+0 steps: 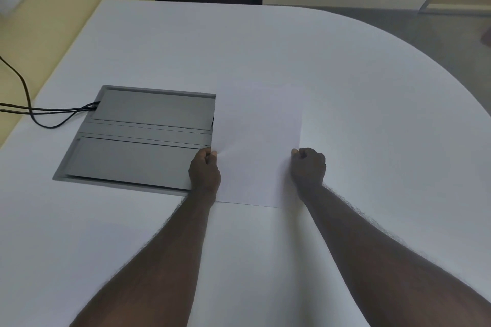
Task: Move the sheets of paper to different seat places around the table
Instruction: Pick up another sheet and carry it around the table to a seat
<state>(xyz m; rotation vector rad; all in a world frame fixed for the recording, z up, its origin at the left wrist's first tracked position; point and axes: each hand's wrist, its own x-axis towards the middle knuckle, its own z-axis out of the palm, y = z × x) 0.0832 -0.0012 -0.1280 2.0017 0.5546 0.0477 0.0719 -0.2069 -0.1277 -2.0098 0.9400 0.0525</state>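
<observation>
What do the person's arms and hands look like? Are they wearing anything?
Both arms are bare, with no sleeves showing anywhere in the picture. The forearms have fine hair along their edges. The left hand and the right hand wear no gloves, and I can see no watch, bracelet or ring on either one. No cables or markings are on them either.

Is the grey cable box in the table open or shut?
Shut. Both flaps of the cable box lie flat and flush in the frame; the black cables slip in at its far left corner.
</observation>
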